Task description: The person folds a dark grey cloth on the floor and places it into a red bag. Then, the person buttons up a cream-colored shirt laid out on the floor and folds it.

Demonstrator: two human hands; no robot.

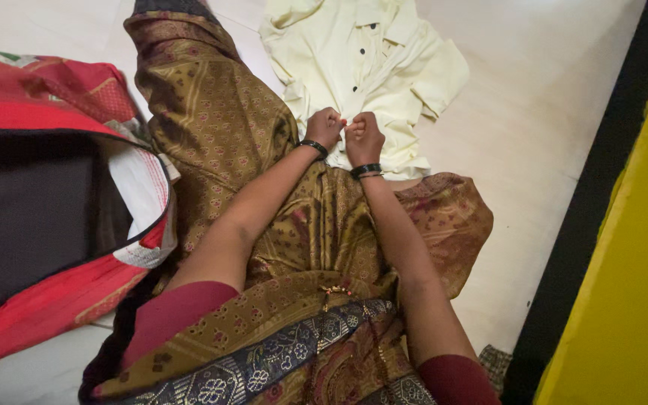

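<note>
Pale yellow shirt [369,67] crumpled on floor at twelve o'clock, dark buttons, left hand [325,127] and right hand [364,139] pinching its placket

shirt [369,52] top cut off, bag [46,225] partly out of frame

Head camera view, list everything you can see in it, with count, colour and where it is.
shirt: one, pale yellow with dark buttons, spread on the floor ahead of the person, its lower edge pinched by both hands
floor: one, pale, under everything
bag: one, red with black trim and a dark open inside, on the left
wall: one, yellow with a black edge strip, on the right
patterned garment: one, olive gold with maroon motifs, over the person's legs
bangles: dark, one or more on each wrist
left hand: fingers closed on the shirt
right hand: fingers closed on the shirt
</note>
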